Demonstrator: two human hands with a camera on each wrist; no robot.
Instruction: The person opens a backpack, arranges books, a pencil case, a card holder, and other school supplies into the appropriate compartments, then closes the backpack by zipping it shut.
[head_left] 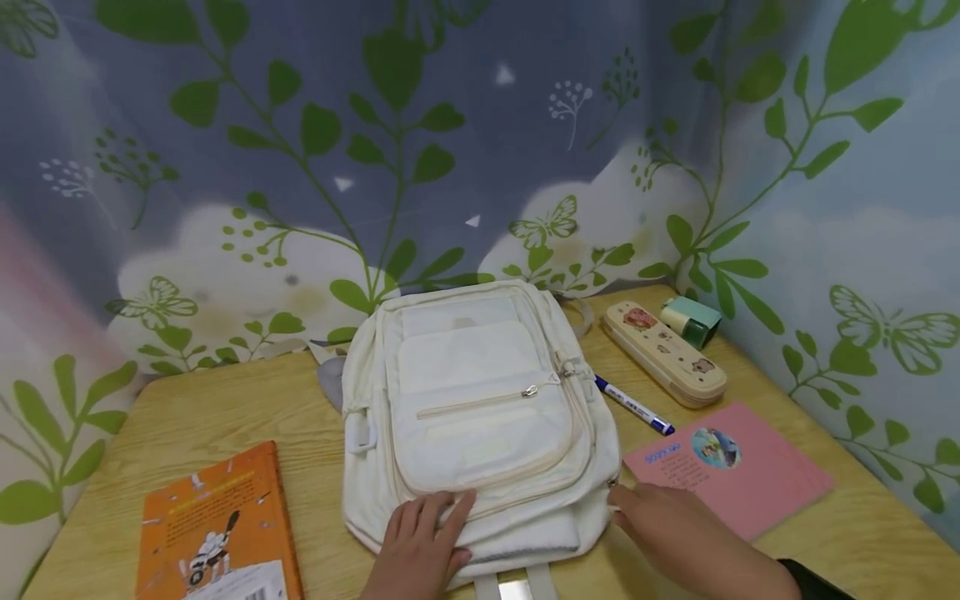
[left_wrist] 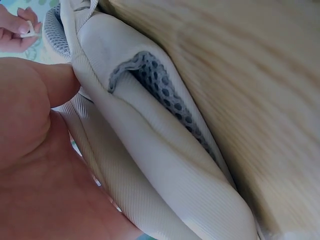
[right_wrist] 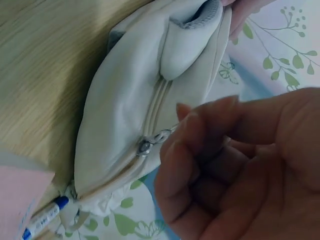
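A white backpack (head_left: 480,417) lies on the table with its front pocket facing up. At its lower edge my left hand (head_left: 420,542) holds the fabric, the fingers on top and the thumb (left_wrist: 62,82) against the lower side, near a grey mesh pocket (left_wrist: 165,92). By the lower right side, my right hand (head_left: 667,521) pinches a zipper pull (right_wrist: 162,136) between thumb and curled fingers. The slider (right_wrist: 145,146) sits partway along the side zipper; the teeth are closed on one side of it, and I cannot tell how far the zipper is open.
An orange book (head_left: 217,525) lies left of the backpack. To the right are a pink notebook (head_left: 750,475), a blue-capped marker (head_left: 633,404), a cream pencil case (head_left: 663,354) and a green box-like item (head_left: 693,319). Leaf-patterned curtains (head_left: 480,167) border the wooden table (head_left: 225,400).
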